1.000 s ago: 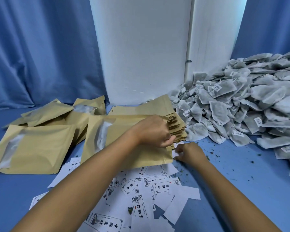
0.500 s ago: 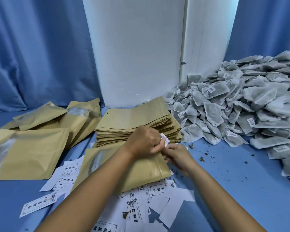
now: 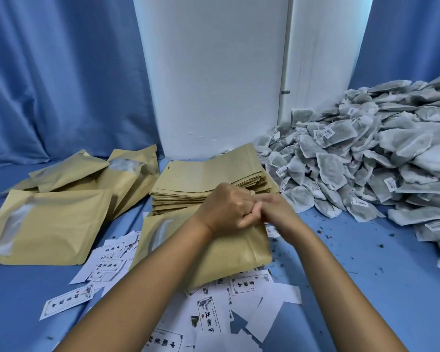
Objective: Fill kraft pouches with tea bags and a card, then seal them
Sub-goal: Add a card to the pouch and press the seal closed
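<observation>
While I looked down through the head camera, my left hand [image 3: 226, 212] and my right hand [image 3: 277, 214] met knuckle to knuckle over the top edge of the kraft pouch [image 3: 229, 252] lying flat in front of me on the blue bench [image 3: 366, 275]. My left grip was curled tight, fingers folded down onto the pouch's upper edge. My right hand was blurred; its fingers bent toward the same edge, but I cannot tell what that grip held. The pouch's clear window strip [image 3: 160, 235] faced up on its left side, and its lower part lay over a scatter of printed cards [image 3: 206, 316] spread toward me.

Just behind my hands sat the stack of flat empty pouches [image 3: 208, 181], its near edge touching the pouch I worked on. To the left, well apart from my hands, lay filled pouches [image 3: 56, 224], overlapping one another. On the right, the heap of tea bags [image 3: 366, 161] rose against the white panel [image 3: 214, 72], with loose tea crumbs [image 3: 323, 231] dotted on the bench between heap and pouch. Blue curtain [image 3: 61, 72] hung behind on both sides.
</observation>
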Demonstrator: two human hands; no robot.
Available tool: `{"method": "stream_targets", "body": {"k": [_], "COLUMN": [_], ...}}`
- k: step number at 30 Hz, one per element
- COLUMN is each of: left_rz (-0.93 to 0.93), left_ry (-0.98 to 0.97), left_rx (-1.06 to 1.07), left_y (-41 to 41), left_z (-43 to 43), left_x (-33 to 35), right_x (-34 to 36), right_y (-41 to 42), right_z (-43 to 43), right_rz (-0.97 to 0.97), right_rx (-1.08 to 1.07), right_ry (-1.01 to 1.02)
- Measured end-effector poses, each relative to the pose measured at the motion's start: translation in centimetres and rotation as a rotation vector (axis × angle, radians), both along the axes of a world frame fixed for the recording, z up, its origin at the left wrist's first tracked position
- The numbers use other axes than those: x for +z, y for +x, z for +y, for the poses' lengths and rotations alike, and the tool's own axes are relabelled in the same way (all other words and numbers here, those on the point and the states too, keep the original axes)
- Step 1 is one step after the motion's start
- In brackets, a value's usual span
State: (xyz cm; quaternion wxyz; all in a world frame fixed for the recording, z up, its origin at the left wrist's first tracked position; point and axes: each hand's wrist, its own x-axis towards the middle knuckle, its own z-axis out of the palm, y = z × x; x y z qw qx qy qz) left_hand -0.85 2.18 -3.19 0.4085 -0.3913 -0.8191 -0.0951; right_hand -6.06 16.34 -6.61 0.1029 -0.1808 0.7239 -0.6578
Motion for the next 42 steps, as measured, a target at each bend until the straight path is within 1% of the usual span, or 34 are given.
{"method": "stream_targets", "body": {"k": [1,2,3,4,5,6,7,10,11,12,14,15,16,17,18,19,20,21,22,23,24,25,26,27,28,29,30,32,35,37,39,42], "left_rz": [0.004,0.013,0.022,0.033,0.048,0.061,0.074,0.105,0.139,0.18,0.224,0.214,0.184,0.136,0.089,0.049,-0.006,-0.115,-0.299,-0.542,-0.823,-1.103,-1.319,-1.441,-1.49,-1.501,-1.496,-1.463,-1.367,-1.312,-1.299,-1.273], "left_ry": [0.013,0.014,0.0,-0.027,-0.066,-0.113,-0.161,-0.256,-0.262,-0.254,-0.202,-0.158,-0.089,0.022,0.174,0.357,0.552,0.754,0.972,1.206,1.443,1.65,1.819,1.953,2.046,2.09,2.108,2.135,2.144,2.132,2.085,2.021], "left_rx": [-0.005,-0.012,-0.028,-0.052,-0.082,-0.108,-0.128,-0.145,-0.146,-0.149,-0.109,-0.054,0.009,0.077,0.174,0.323,0.518,0.707,0.82,0.826,0.702,0.459,0.18,-0.066,-0.247,-0.341,-0.371,-0.365,-0.31,-0.249,-0.165,-0.083], "left_y": [0.0,-0.1,-0.1,-0.1,-0.1,-0.1,-0.1,-0.2,-0.2,-0.1,0.0,0.0,-0.1,-0.2,-0.2,-0.2,-0.2,-0.3,-0.3,-0.2,0.0,0.2,0.5,0.7,0.8,0.8,0.7,0.5,0.4,0.3,0.4,0.3], "left_z": [0.0,0.1,0.5,1.1,1.7,2.2,2.5,2.6,2.5,2.4,2.0,1.7,1.2,0.6,0.2,-0.2,-0.6,-1.3,-2.0,-2.7,-3.1,-3.4,-3.5,-3.4,-3.2,-2.9,-2.7,-2.6,-3.9,-4.7,-4.8,-4.3], "left_x": [0.3,0.6,0.8,1.0,1.0,0.9,0.8,0.8,1.1,1.7,3.4,4.1,4.4,4.3,3.8,3.0,2.2,1.0,-0.2,-1.5,-2.8,-4.1,-5.4,-6.6,-7.6,-8.4,-9.0,-9.8,-10.5,-10.9,-11.1,-11.4], "right_x": [0.2,0.5,0.7,0.5,0.5,1.0,1.7,3.6,4.1,4.8,6.0,6.6,7.2,7.6,7.8,7.7,7.2,6.4,5.4,4.3,3.1,2.0,0.9,-0.1,-1.0,-1.8,-2.6,-3.7,-4.7,-5.1,-5.5,-6.0], "right_y": [-0.7,-1.3,-1.5,-1.5,-1.4,-1.0,-0.5,-0.2,-0.2,-0.4,-1.0,-1.3,-1.6,-1.9,-2.4,-2.9,-3.4,-3.8,-4.1,-4.3,-4.7,-4.7,-4.6,-4.5,-4.4,-4.2,-4.0,-3.6,-3.6,-4.0,-4.3,-4.1], "right_z": [0.1,0.4,0.5,0.5,0.3,0.4,0.3,-0.3,-0.5,-0.5,-0.5,-0.4,-0.5,-0.6,-0.7,-0.8,-0.9,-0.8,-0.7,-0.7,-0.7,-0.6,-0.5,-0.5,-0.4,-0.3,-0.3,0.0,0.3,0.4,0.4,0.4], "right_rz": [0.004,-0.04,-0.056,-0.109,-0.188,-0.25,-0.311,-0.288,-0.283,-0.313,-0.44,-0.506,-0.579,-0.652,-0.704,-0.737,-0.76,-0.801,-0.848,-0.885,-0.909,-0.918,-0.913,-0.899,-0.865,-0.809,-0.737,-0.588,-0.412,-0.351,-0.304,-0.307], "right_rx": [-0.127,-0.241,-0.24,-0.176,-0.035,0.096,0.176,0.142,0.135,0.136,0.177,0.209,0.236,0.24,0.195,0.122,0.059,0.017,-0.018,-0.047,-0.084,-0.115,-0.137,-0.149,-0.163,-0.18,-0.207,-0.254,-0.341,-0.418,-0.491,-0.502], "right_ry": [-0.095,-0.156,-0.16,-0.104,-0.068,-0.045,-0.056,0.008,-0.042,-0.147,-0.447,-0.572,-0.678,-0.801,-0.905,-0.99,-1.046,-1.098,-1.132,-1.146,-1.145,-1.144,-1.133,-1.115,-1.077,-1.013,-0.93,-0.759,-0.601,-0.52,-0.432,-0.445]}}
